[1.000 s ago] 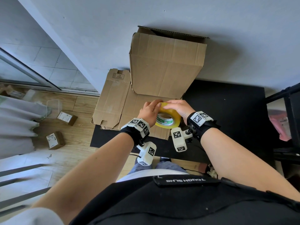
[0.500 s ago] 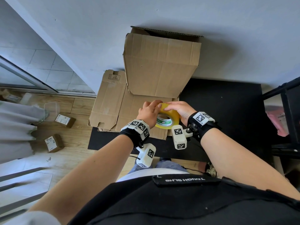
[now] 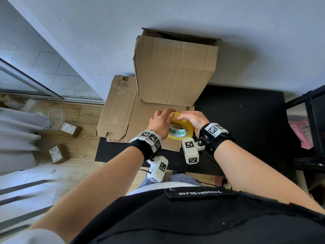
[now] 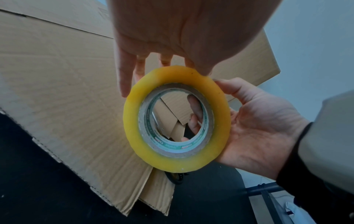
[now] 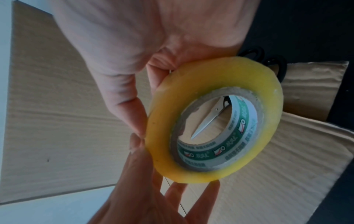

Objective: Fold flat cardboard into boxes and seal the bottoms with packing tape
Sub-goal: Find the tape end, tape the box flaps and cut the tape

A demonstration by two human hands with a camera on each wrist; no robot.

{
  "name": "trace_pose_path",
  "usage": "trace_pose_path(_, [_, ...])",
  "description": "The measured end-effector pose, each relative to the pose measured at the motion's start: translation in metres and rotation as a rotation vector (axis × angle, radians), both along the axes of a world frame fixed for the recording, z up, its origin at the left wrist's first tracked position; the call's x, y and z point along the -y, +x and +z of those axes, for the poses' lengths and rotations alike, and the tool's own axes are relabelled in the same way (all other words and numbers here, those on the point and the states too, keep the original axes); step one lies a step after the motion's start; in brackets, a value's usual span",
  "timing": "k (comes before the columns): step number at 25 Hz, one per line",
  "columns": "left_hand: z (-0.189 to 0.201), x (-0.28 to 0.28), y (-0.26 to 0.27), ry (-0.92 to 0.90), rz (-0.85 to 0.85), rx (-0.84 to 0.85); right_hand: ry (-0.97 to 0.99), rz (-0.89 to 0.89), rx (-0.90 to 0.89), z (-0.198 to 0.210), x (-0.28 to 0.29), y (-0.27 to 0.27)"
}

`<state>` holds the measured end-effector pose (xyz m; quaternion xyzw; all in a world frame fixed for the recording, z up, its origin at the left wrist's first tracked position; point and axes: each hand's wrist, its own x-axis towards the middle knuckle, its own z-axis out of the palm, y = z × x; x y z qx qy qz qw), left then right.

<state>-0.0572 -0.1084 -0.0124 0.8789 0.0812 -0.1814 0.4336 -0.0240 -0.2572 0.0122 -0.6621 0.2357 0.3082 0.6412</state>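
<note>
- Head view: tape roll (image 3: 181, 128) held between both hands, above flat cardboard (image 3: 140, 124)
- left hand (image 3: 159, 123) fingertips pinch the roll's rim
- right hand (image 3: 192, 120) grips its outer edge

Both my forearms reach forward and angle inward, bare to the black wrist straps. My left hand (image 3: 159, 123) curls over the near-left side of the tape roll (image 3: 181, 128), fingers (image 4: 124, 72) hanging down beside its rim. My right hand (image 3: 192, 120) cups the roll from the other side, palm against its rim, fingertips (image 4: 195, 109) showing through its core. The two hands' fingertips meet on top.
</note>
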Motion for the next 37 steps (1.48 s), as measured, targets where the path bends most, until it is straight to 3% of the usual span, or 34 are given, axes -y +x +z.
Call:
trace_pose_path(16, [0.003, 0.001, -0.006, -0.035, -0.020, 0.059, -0.054, -0.052, -0.097, 0.003, -0.004, -0.007])
trace_pose_path(24, [0.007, -0.013, -0.008, -0.066, 0.020, 0.040, -0.005, -0.015, -0.011, 0.007, -0.010, -0.010])
trace_pose_path(27, [0.014, -0.017, -0.009, -0.047, 0.071, 0.103, -0.067, 0.061, 0.109, 0.010, -0.011, -0.007])
trace_pose_path(32, [0.029, -0.019, -0.006, 0.360, -0.209, 0.298, -0.092, 0.124, 0.175, 0.008, -0.014, -0.005])
trace_pose_path(37, [0.049, -0.022, 0.003, 0.676, -0.464, 0.281, -0.122, 0.198, 0.231, -0.002, -0.016, 0.001])
